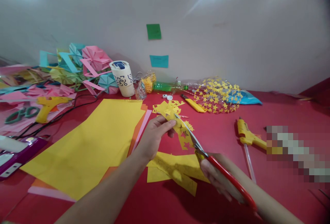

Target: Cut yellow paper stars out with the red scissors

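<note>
My left hand (154, 133) pinches a strip of yellow paper (183, 136) that has star-shaped holes in it. Red-handled scissors (227, 172) are in my right hand (216, 176), with their blades lying at the strip beside my left fingertips. Cut-out yellow stars (189, 125) and more holed yellow scraps (175, 104) lie just behind the strip. Below my hands, several yellow paper strips (177, 169) overlap on the red table. Most of my right fingers are hidden by the scissor handles.
At left lies a stack of yellow sheets (98, 138) over orange and pink ones, near a yellow glue gun (48, 107) and green-handled scissors (22, 114). Behind stand a paper cup (123, 79), a green bottle (162, 86), a yellow cutter (194, 104) and a star-covered dome (218, 95). Another glue gun (249, 134) lies right.
</note>
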Demonstrator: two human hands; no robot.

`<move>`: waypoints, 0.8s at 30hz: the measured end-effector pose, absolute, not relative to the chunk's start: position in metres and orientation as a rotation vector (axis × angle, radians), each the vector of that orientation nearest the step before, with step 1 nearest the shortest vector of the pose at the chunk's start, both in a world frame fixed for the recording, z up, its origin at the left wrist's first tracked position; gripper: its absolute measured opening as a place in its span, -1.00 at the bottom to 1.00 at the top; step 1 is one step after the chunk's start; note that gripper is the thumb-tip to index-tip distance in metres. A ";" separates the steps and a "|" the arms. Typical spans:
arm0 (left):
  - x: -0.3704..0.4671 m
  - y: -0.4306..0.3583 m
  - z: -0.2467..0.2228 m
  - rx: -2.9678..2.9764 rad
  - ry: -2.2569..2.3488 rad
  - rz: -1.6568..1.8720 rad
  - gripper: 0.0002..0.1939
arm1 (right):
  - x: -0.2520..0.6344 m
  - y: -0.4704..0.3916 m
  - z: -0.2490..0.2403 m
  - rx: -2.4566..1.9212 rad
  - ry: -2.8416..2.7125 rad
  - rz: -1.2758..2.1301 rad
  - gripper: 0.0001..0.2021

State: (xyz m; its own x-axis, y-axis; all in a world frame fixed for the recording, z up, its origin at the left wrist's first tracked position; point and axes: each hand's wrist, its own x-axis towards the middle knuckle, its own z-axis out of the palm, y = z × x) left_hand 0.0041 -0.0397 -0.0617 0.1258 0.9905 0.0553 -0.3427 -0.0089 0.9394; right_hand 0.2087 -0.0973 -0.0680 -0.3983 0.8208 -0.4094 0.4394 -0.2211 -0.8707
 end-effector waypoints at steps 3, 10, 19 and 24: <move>0.002 -0.039 -0.060 1.053 0.835 1.294 -0.89 | 0.211 -0.096 -0.069 -1.503 -1.745 1.626 -0.51; 0.000 -0.036 -0.056 1.016 0.854 1.369 -0.83 | 0.211 -0.095 -0.070 -1.504 -1.775 1.592 -0.59; -0.006 -0.032 -0.054 1.114 0.958 1.421 -0.94 | 0.212 -0.094 -0.080 -1.455 -1.729 1.613 -0.52; -0.004 -0.049 -0.043 1.389 1.066 1.490 -0.82 | 0.211 -0.095 -0.087 -1.487 -1.508 1.683 -0.45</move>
State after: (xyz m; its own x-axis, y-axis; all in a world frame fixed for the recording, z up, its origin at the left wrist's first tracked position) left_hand -0.0044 -0.0490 -0.0429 -0.0574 0.9502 0.3063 -0.0171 -0.3077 0.9513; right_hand 0.2109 -0.0953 -0.0865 -0.3300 0.8471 -0.4165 0.3214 -0.3141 -0.8934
